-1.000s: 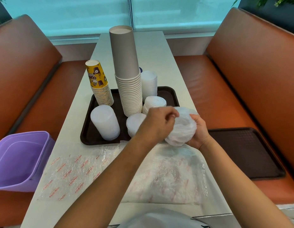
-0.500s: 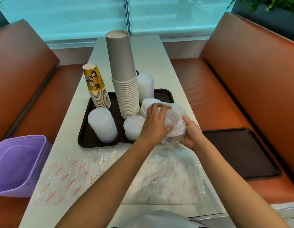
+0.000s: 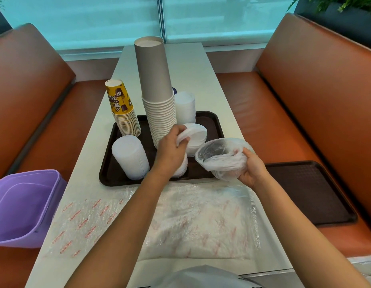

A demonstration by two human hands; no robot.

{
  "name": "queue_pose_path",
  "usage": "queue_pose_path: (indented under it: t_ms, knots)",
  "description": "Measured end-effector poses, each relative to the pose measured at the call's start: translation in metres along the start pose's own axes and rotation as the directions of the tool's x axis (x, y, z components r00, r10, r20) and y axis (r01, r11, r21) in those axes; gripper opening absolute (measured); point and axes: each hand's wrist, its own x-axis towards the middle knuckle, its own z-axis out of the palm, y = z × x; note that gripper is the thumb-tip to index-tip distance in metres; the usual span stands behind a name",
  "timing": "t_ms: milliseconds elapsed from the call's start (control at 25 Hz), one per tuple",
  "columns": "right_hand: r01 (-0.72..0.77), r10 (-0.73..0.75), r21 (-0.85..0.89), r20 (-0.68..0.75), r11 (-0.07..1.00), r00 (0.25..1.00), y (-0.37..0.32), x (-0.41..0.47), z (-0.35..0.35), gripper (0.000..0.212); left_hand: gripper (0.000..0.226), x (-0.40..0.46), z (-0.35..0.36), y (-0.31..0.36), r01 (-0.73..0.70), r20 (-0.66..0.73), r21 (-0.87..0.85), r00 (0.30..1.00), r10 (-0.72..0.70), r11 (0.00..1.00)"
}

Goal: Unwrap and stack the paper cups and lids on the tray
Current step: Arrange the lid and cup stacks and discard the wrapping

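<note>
Gripped in the left hand point(image 3: 172, 148), a small stack of lids point(image 3: 196, 136) is held over the tray point(image 3: 213, 119), while the emptied wrapper point(image 3: 222, 159) is clutched by the right hand point(image 3: 253, 171). Lids are best lowered squarely onto the near lid stack point(image 3: 181, 167), kept level.

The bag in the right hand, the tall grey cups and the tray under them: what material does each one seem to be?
The bag looks like thin clear plastic film: see-through, crumpled, glossy. The grey cups seem matte paper, with rolled white rims stacked below. The tray looks like dark brown hard plastic with a raised rim, though the pictures cannot confirm it.
</note>
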Motion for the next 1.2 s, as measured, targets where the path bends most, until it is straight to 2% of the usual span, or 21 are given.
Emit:
queue_pose_path:
  t_ms: [80,160,240,360,520,600,680,760,840,920,1200]
  knots:
    - [0.002,0.0,0.038,-0.029,0.999,1.0,0.0,0.001,-0.001,0.03,0.034,0.0,-0.01,-0.013,-0.075,-0.12,0.182,0.988,0.098,0.98]
    - [0.002,0.0,0.048,-0.042,0.999,0.999,0.001,0.0,0.0,0.028,0.047,0.001,-0.011,-0.03,-0.127,-0.104,0.315,0.981,0.167,0.941]
    - [0.0,0.003,0.055,-0.044,0.998,0.999,0.003,0.001,0.001,0.028,0.052,0.001,-0.005,-0.051,-0.194,0.041,0.433,0.98,0.196,0.88]
    - [-0.004,0.007,0.066,-0.042,0.998,0.999,0.003,0.001,0.004,0.028,0.053,-0.007,0.001,-0.067,-0.202,0.255,0.554,0.965,0.067,0.808]
    - [-0.008,0.01,0.069,-0.036,0.998,0.999,0.005,0.003,0.004,0.026,0.058,-0.009,0.005,-0.071,-0.191,0.281,0.623,0.96,0.011,0.758]
    - [-0.013,0.016,0.069,-0.032,0.998,0.999,0.005,0.001,0.005,0.029,0.06,-0.005,0.007,-0.068,-0.166,0.201,0.624,0.978,0.049,0.764]
    - [-0.02,0.023,0.067,-0.033,0.998,0.999,0.004,-0.001,0.005,0.031,0.072,0.001,0.009,-0.063,-0.099,0.114,0.624,0.993,0.036,0.775]
    - [-0.032,0.033,0.047,-0.027,0.998,0.999,0.003,-0.001,0.006,0.033,0.09,0.009,0.011,-0.059,0.023,0.086,0.617,0.992,-0.096,0.787]
    - [-0.032,0.032,0.029,-0.023,0.999,0.999,0.003,0.0,0.005,0.031,0.104,0.014,0.014,-0.058,0.151,0.129,0.611,0.95,-0.285,0.777]
    - [-0.027,0.028,0.019,-0.025,0.999,0.999,0.003,0.002,0.003,0.028,0.106,0.017,0.017,-0.06,0.193,0.181,0.636,0.904,-0.387,0.747]
    - [-0.062,0.062,0.032,-0.006,0.998,0.998,0.001,-0.001,0.004,0.033,0.101,0.017,0.022,-0.066,0.184,0.176,0.689,0.896,-0.408,0.701]
